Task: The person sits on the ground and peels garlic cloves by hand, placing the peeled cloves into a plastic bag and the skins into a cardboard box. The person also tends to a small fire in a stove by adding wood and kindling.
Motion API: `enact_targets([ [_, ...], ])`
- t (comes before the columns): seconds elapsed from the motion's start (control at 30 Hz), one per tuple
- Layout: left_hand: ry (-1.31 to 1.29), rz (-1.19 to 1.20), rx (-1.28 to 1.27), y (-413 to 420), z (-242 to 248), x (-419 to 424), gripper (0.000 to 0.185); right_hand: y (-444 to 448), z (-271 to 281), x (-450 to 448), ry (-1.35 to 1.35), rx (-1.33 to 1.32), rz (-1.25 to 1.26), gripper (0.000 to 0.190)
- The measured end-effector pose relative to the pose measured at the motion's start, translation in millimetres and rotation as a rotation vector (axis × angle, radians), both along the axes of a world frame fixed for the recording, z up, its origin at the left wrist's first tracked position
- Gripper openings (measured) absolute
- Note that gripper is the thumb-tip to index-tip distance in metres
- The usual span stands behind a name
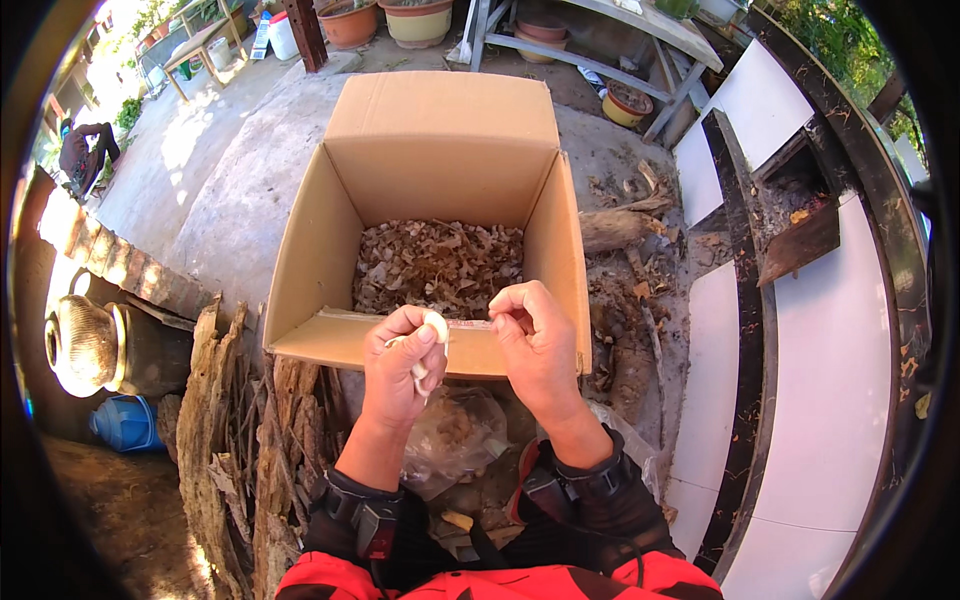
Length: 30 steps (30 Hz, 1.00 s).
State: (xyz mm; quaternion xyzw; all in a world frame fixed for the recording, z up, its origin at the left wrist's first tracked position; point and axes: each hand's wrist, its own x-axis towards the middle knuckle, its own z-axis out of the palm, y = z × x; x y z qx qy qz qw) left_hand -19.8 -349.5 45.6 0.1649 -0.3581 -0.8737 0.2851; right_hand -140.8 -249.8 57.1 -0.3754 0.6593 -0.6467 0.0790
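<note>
My left hand grips several pale cloves, which look like peeled garlic. One clove sticks up between thumb and forefinger, and others show below in the curled fingers. To the right, my right hand is apart from it, thumb and forefinger drawn together, with nothing clearly visible between them. Both hands are over the near flap of an open cardboard box. Inside the box lies a layer of dry brown and whitish papery skins.
Below the box is a clear plastic bag with pale brown contents. Split firewood leans at left, by a glazed jar and a blue container. A white-tiled stove borders the right. Logs lie beside it. A person sits far left.
</note>
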Motion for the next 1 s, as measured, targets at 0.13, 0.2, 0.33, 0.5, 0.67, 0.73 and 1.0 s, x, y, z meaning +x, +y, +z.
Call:
enact_targets([
  [0.13, -0.075, -0.006, -0.098, 1.2, -1.0, 1.7, 0.013, 9.5, 19.8, 7.9, -0.311, 0.147, 0.271, 0.013],
  [0.2, -0.151, -0.018, -0.177, 1.7, -3.3, -0.4, 0.013, 5.4, 19.2, 9.5, -0.284, 0.183, 0.385, 0.015],
  [0.33, -0.143, -0.064, 0.003, 5.1, -4.9, -2.3, 0.028, 3.8, 11.6, 14.1, -0.442, 0.192, 0.405, 0.014],
  [0.5, 0.043, -0.184, 0.488, -6.1, -12.7, 2.0, 0.051, 8.3, 9.7, 7.6, -0.634, -0.017, 0.342, 0.012],
  [0.67, -0.039, -0.124, 0.471, -3.9, -6.8, -0.8, 0.053, 12.2, 13.2, 5.9, -0.520, 0.079, 0.287, 0.015],
  [0.73, -0.057, -0.153, 0.449, -2.7, -5.2, 2.2, 0.052, 12.4, 16.2, 11.2, -0.397, 0.100, 0.280, 0.016],
  [1.0, -0.140, -0.220, 0.271, 3.8, -3.0, 14.1, 0.012, 14.4, 15.5, 24.1, -0.056, 0.050, 0.153, 0.014],
])
